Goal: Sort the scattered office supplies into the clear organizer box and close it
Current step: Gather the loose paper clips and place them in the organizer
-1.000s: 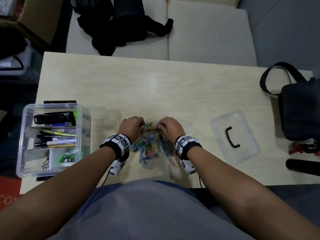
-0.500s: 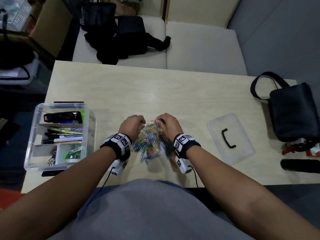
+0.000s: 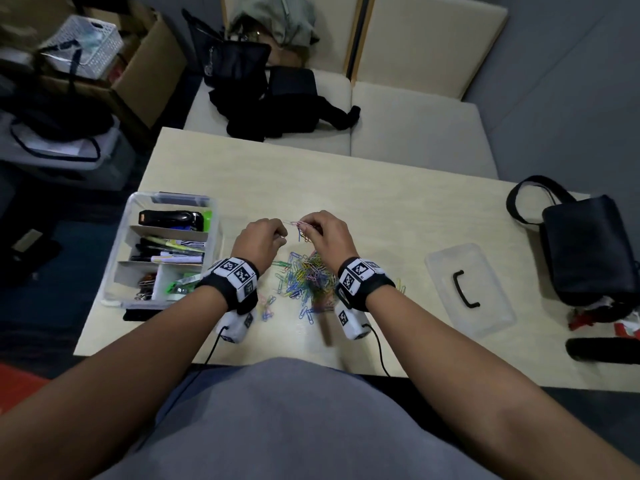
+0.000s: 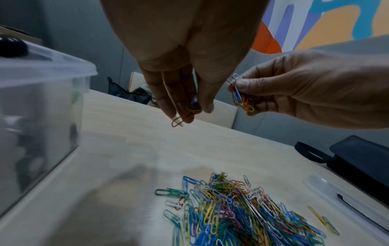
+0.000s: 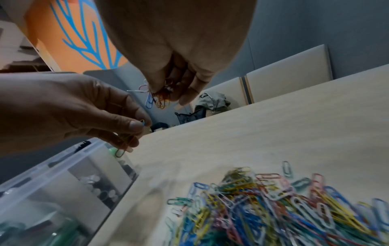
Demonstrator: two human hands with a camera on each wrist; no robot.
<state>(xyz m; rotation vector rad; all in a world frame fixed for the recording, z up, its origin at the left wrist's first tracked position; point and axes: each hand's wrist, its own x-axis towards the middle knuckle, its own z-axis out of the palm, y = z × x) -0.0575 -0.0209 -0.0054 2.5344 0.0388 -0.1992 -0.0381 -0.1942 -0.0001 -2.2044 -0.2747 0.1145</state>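
Note:
A heap of coloured paper clips [image 3: 308, 278] [image 4: 238, 211] [image 5: 273, 208] lies on the table's near middle. Both hands are raised above it. My left hand [image 3: 266, 237] [image 4: 185, 106] pinches a few clips, a red one hanging from the fingertips. My right hand [image 3: 322, 233] [image 5: 168, 93] grips a small bunch of clips [image 4: 242, 98], blue, white and orange among them. The clear organizer box [image 3: 117, 265] stands open at the left, holding a stapler, pens and small items. Its clear lid [image 3: 485, 306] with a black handle lies on the right.
A black shoulder bag [image 3: 588, 247] sits at the table's right end, with a dark tube [image 3: 602, 349] near the front right edge. A few stray clips [image 3: 266, 306] lie near my left wrist. Sofa cushions with dark bags stand beyond the table.
Both hands have lifted off the clip heap, each carrying some clips, and now hover above the table beyond the heap. The head view has tilted up.

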